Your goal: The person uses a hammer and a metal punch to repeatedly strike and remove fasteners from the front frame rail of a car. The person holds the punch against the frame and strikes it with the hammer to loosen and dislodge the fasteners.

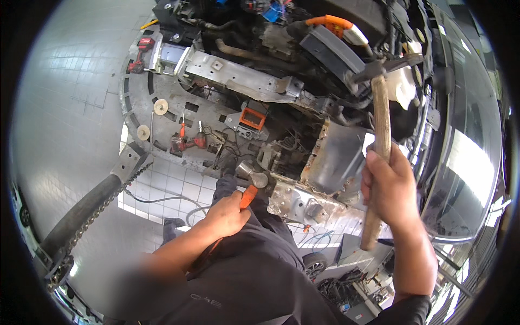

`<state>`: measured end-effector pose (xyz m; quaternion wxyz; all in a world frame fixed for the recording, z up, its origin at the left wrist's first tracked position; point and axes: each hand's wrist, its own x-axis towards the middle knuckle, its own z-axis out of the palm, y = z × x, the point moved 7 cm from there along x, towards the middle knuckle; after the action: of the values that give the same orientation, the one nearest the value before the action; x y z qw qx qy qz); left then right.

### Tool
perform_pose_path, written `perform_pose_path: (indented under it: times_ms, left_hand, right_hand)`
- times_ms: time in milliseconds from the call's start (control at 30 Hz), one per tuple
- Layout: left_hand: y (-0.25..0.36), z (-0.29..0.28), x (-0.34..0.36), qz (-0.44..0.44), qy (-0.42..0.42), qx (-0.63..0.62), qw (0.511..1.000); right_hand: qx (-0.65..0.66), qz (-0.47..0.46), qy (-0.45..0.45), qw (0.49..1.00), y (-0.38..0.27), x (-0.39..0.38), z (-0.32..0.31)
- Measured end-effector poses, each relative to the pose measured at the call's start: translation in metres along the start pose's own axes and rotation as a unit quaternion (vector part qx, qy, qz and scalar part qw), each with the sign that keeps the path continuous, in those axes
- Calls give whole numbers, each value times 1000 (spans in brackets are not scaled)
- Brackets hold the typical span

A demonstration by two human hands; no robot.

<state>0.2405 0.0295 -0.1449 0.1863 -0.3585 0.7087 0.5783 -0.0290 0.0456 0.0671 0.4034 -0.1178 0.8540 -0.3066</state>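
Observation:
My right hand [394,181] is wrapped around the wooden handle of a hammer [382,116]. It is raised at the right, its dark metal head at the top, over the car's engine bay. Lower and left of centre, my left hand [225,215] is closed on the orange handle of a second hammer [249,196]. A thick, shiny metal head tops it, close to the bare front corner of the car's frame. Between the two hands lie a grey sheet-metal panel [338,154] with rusty edges and a scraped metal rail end [292,205].
A silver crossmember [238,73] spans the car's front. Red power tools [189,142], an orange-framed clamp [252,117] and round discs lie on the slotted metal platform [179,116]. A pulling arm with a chain [89,225] stands at left. Hoses trail across the tiles.

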Motion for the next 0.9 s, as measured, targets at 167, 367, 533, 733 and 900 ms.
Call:
perform_pose_path:
  times_ms: [167,367,533,733,900]
  left_hand:
    - [12,13,1,26,-29,4,999]
    - [5,14,-2,21,-33,5,999]
    - [9,13,-5,52,-13,-20,998]
    - [-15,8,-21,23,-52,-122,991]
    - [-57,-8,-32,-20,8,-135,991]
  right_hand:
    - [-312,77,-171,932,81,-8,32]
    - [-312,94,-189,926,91,-34,19]
    - [-205,69,-102,971,75,-67,-15]
    - [115,-48,51,991,152,-158,-43]
    - [16,79,137,987,262,-199,-38]
